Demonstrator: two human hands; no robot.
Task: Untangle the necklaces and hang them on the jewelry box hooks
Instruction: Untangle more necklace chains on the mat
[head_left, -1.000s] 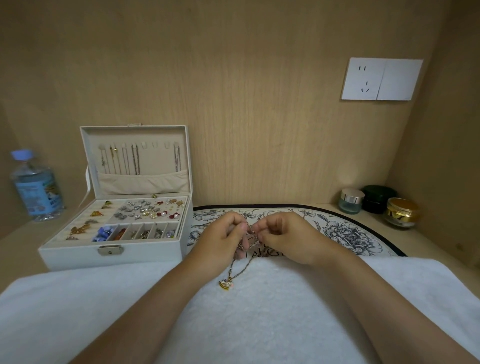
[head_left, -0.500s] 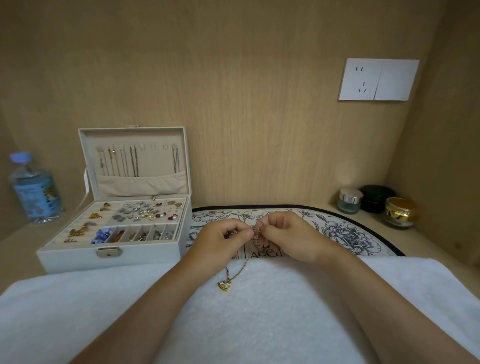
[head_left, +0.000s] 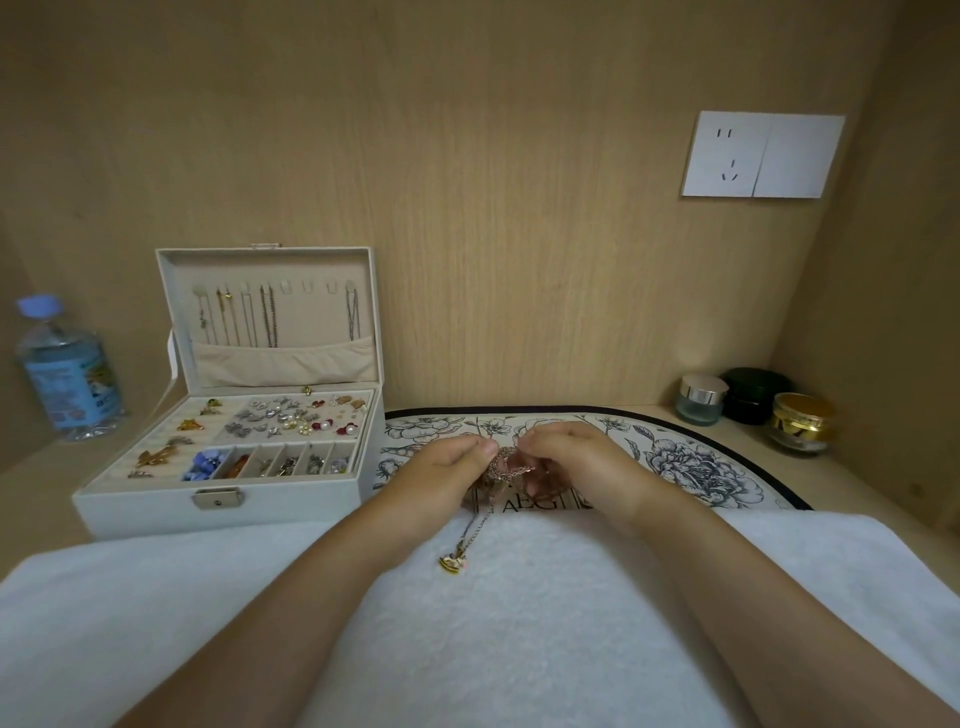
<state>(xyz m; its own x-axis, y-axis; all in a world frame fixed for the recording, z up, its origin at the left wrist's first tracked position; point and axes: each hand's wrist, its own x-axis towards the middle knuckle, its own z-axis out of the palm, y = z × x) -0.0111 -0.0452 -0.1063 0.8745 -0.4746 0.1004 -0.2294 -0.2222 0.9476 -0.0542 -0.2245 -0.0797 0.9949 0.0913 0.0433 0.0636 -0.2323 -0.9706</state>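
Rose-gold necklace tangle (head_left: 506, 467) in the curled fingers (head_left: 478, 448) of left hand (head_left: 441, 470) and right hand (head_left: 576, 462), pendant (head_left: 453, 564) over white towel (head_left: 519, 649).

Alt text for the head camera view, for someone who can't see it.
The left hand and right hand pinch a tangled necklace, its pendant hanging over a white towel. An open jewelry box stands to their left.

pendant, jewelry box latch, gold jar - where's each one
pendant (head_left: 453, 564): head view, on its gold body.
jewelry box latch (head_left: 218, 499): head view, middle of the metal plate.
gold jar (head_left: 799, 411): head view, on its shiny lid.
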